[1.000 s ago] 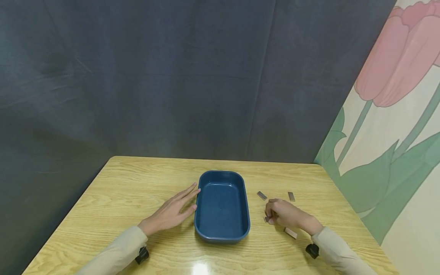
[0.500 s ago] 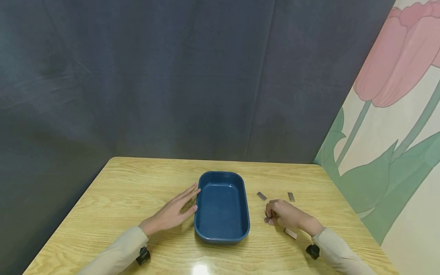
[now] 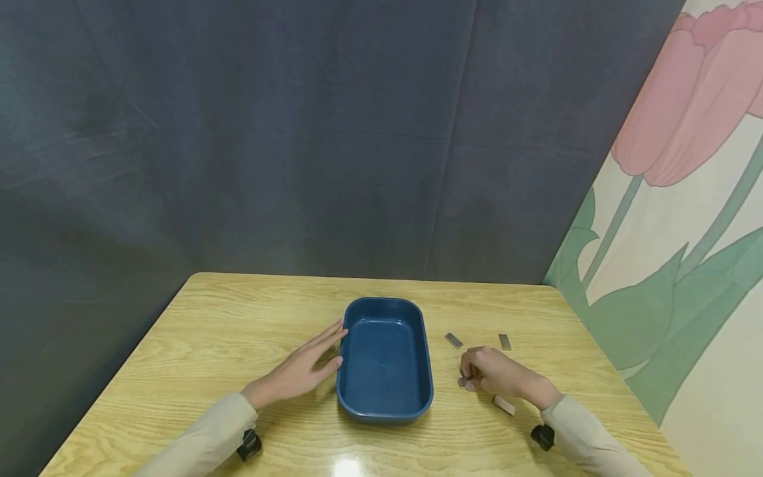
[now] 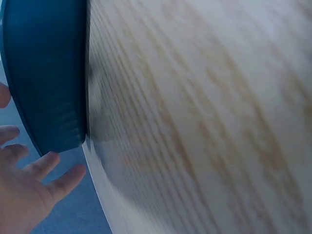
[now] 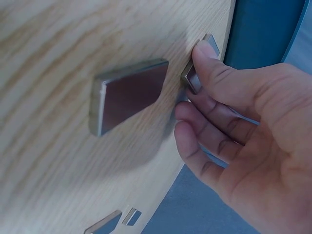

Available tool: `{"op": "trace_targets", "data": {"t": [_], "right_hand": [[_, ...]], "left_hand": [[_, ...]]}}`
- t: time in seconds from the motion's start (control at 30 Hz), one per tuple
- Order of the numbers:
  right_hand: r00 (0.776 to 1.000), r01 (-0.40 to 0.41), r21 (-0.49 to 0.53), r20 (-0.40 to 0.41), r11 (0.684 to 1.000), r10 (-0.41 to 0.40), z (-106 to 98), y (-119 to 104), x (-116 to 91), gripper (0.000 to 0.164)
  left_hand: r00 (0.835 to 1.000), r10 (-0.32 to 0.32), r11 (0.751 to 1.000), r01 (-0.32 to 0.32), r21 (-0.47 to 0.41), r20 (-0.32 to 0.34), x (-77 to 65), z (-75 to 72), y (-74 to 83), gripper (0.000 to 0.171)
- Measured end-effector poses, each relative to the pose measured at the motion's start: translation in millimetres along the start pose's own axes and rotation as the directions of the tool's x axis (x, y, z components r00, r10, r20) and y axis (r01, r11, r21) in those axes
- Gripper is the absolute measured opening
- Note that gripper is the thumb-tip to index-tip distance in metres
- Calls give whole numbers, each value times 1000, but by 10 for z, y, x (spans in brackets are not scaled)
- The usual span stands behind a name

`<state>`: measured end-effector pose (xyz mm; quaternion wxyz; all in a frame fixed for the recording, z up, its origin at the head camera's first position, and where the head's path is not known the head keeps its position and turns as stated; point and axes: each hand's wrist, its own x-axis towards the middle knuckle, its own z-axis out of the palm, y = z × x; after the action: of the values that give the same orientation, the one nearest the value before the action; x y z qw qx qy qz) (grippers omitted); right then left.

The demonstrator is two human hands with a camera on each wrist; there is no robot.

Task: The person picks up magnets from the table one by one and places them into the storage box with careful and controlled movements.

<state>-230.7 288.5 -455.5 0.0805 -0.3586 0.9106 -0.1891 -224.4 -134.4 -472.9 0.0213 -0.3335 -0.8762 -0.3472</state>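
Note:
A deep blue rectangular tub [image 3: 384, 416] stands in the middle of the wooden table. My left hand [image 3: 292, 376] lies along its left side, fingers straight and spread, fingertips at the rim; the left wrist view shows the same fingers by the tub's wall [image 4: 48, 73]. To the right of the tub, my right hand [image 3: 493, 371] pinches a small shiny rectangular metal block [image 5: 191, 79] between thumb and fingers, at the tabletop. The thumb hides the block's middle. Nearest to that hand lies another such block [image 5: 129, 97], flat on the wood.
Two more metal blocks lie farther back, one at the left [image 3: 454, 340] and a second block [image 3: 505, 341] at the right. A dark curtain [image 3: 310, 146] hangs behind the table [image 3: 250, 298]. On the right is a wall [image 3: 727, 371] painted with tulips.

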Motion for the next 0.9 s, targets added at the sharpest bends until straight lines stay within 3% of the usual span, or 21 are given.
{"op": "trace_targets", "data": {"t": [0.2,0.9], "right_hand": [[1000,3,15,-4,1000,-3,-17,-6,-3,20],[1000,10,75,-11,997,-9,-13,11,-5,19]], "left_hand": [[1000,-20,1000,20,-8,23,7,13,-5,57],[999,-2,999,4,-44,49,28,7,56,56]]}}
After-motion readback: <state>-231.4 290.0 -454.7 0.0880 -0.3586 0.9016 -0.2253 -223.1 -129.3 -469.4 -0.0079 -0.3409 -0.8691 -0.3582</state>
